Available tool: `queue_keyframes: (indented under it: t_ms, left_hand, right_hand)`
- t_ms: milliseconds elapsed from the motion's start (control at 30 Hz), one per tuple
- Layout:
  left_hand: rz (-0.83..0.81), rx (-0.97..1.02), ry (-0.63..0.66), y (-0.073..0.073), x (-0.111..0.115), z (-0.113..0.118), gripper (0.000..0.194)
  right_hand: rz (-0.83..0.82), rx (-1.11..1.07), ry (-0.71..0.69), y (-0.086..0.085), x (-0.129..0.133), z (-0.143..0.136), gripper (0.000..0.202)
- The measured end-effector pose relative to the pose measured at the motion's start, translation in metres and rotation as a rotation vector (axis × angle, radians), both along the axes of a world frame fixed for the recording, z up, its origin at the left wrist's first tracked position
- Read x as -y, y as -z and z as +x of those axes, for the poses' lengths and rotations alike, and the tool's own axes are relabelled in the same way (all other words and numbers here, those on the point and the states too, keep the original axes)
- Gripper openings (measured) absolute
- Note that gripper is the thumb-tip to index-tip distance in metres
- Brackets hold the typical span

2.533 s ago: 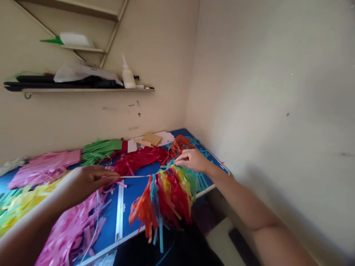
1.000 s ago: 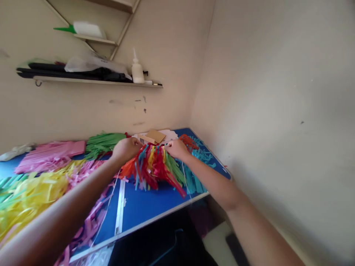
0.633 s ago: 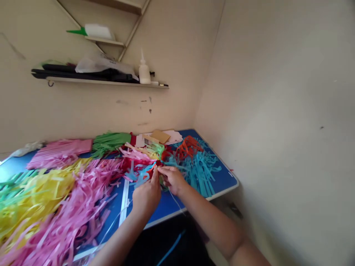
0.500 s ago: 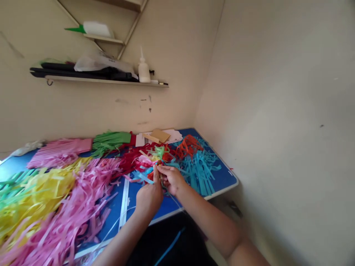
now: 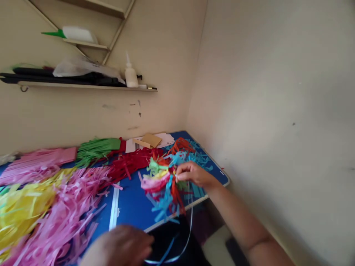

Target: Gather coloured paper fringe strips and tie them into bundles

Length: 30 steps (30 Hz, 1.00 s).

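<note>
My right hand (image 5: pixel 191 174) pinches the gathered middle of a multicoloured tassel bunch (image 5: pixel 162 181), whose pink, blue, green, yellow and orange strips hang over the front of the blue table (image 5: pixel 135 199). From the bunch a thin pale ribbon (image 5: pixel 190 221) drops past the table edge and curves back to the left, low in the view. Near the bottom edge, my left hand (image 5: pixel 124 244) is apart from the bunch and smeared by motion; its fingers are too blurred to read.
Fringed strips lie over the table: yellow (image 5: pixel 30 203), pink (image 5: pixel 74 207), green (image 5: pixel 97 147), red (image 5: pixel 133 160) and blue (image 5: pixel 202 159). Cardboard pieces (image 5: pixel 151 139) rest at the back. A wall shelf (image 5: pixel 91 87) holds a glue bottle (image 5: pixel 131 77).
My left hand has let go of the bunch and moved down and left. The bunch, in my right hand, is lifted and spread into fuller view. The camera view has shifted right.
</note>
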<state>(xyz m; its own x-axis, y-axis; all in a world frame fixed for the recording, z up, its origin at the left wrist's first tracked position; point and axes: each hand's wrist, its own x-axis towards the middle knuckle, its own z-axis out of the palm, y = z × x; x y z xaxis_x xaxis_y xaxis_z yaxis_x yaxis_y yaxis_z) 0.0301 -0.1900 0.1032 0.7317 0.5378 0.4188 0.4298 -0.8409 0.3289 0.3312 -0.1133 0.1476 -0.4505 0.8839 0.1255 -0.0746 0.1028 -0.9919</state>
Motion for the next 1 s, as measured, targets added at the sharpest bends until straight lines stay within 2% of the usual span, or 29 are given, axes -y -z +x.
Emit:
queue_keyframes:
  t_ms: [67, 100, 167, 233, 300, 400, 467, 533, 667, 733, 833, 900, 1000]
  left_hand:
    - [-0.042, 0.143, -0.172, -0.045, -0.015, 0.002, 0.026]
    - [-0.043, 0.227, -0.209, -0.060, -0.022, 0.008, 0.027]
    - [-0.130, 0.276, -0.178, -0.072, -0.031, 0.024, 0.029]
    - [-0.217, 0.301, -0.138, -0.065, -0.032, 0.040, 0.030]
    - [-0.238, 0.362, -0.174, -0.050, -0.023, 0.051, 0.026]
    - [-0.271, 0.449, -0.226, -0.031, 0.000, 0.055, 0.021]
    - [-0.334, 0.443, -0.189, -0.027, 0.013, 0.052, 0.020]
    - [-0.319, 0.428, -0.173, -0.027, 0.022, 0.047, 0.016]
    - [-0.018, 0.435, -0.310, -0.026, 0.027, 0.037, 0.019]
    - [0.072, 0.379, -0.339, -0.021, 0.026, 0.037, 0.024]
    - [0.010, 0.285, -0.311, -0.013, 0.021, 0.040, 0.011]
    - [-0.098, 0.306, -0.320, -0.009, 0.017, 0.042, 0.017]
    - [-0.249, 0.360, -0.411, -0.008, 0.012, 0.044, 0.015]
  right_hand:
    - [0.089, 0.051, -0.131, 0.002, 0.017, 0.001, 0.012]
    - [0.094, 0.048, -0.186, 0.006, 0.023, 0.000, 0.015]
    - [0.063, 0.012, -0.239, 0.019, 0.034, -0.003, 0.024]
    - [0.043, -0.079, -0.240, 0.036, 0.041, -0.006, 0.033]
    - [0.059, -0.191, -0.234, 0.052, 0.047, -0.008, 0.038]
    - [0.060, -0.285, -0.244, 0.067, 0.055, -0.009, 0.035]
    - [0.049, -0.320, -0.224, 0.072, 0.059, -0.009, 0.030]
    - [0.041, -0.371, -0.170, 0.073, 0.062, -0.011, 0.025]
    - [-0.013, -0.449, -0.025, 0.071, 0.063, -0.019, 0.020]
    - [-0.047, -0.442, 0.030, 0.070, 0.062, -0.024, 0.019]
    - [-0.079, -0.416, 0.047, 0.067, 0.059, -0.031, 0.014]
    - [-0.096, -0.423, 0.057, 0.065, 0.058, -0.034, 0.009]
    - [-0.126, -0.452, 0.095, 0.060, 0.058, -0.037, 0.006]
